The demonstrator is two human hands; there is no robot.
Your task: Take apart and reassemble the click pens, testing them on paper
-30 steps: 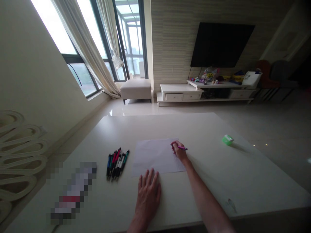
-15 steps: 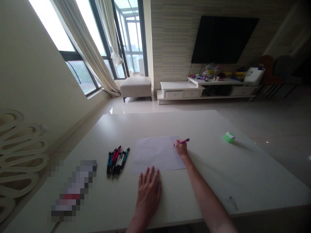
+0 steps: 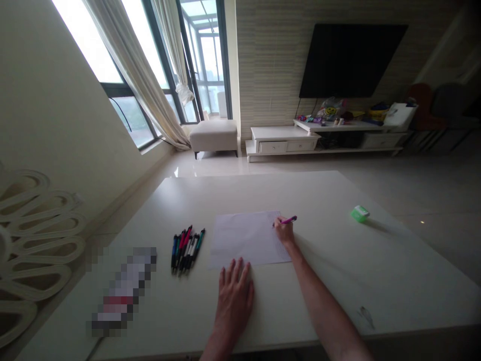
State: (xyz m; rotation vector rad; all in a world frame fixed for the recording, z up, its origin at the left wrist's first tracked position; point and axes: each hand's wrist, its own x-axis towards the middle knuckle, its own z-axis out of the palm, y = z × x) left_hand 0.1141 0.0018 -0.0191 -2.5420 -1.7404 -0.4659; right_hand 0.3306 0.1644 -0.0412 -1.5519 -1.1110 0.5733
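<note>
A sheet of white paper (image 3: 244, 238) lies on the pale table (image 3: 240, 190) in front of me. My right hand (image 3: 284, 230) is closed round a purple pen (image 3: 289, 219), its tip hidden or too small to see near the paper's upper right part. Faint marks run along the paper's right side. My left hand (image 3: 235, 296) lies flat with its fingers stretched out, fingertips on the paper's lower edge. Left of the paper is a bunch of several pens (image 3: 187, 250) in blue, red, white and green with black grips.
A blurred-out long object (image 3: 124, 291) lies at the table's left, with a cable at its near end. A small green and white box (image 3: 360, 214) stands at the right. Nearer me is a small clear item (image 3: 365, 317). Beyond are a stool (image 3: 214, 135) and a TV cabinet (image 3: 281, 139).
The whole view has shifted slightly, so everything sits a little further right. My right hand stays at the paper's right side with the pen, and my left hand keeps its place.
</note>
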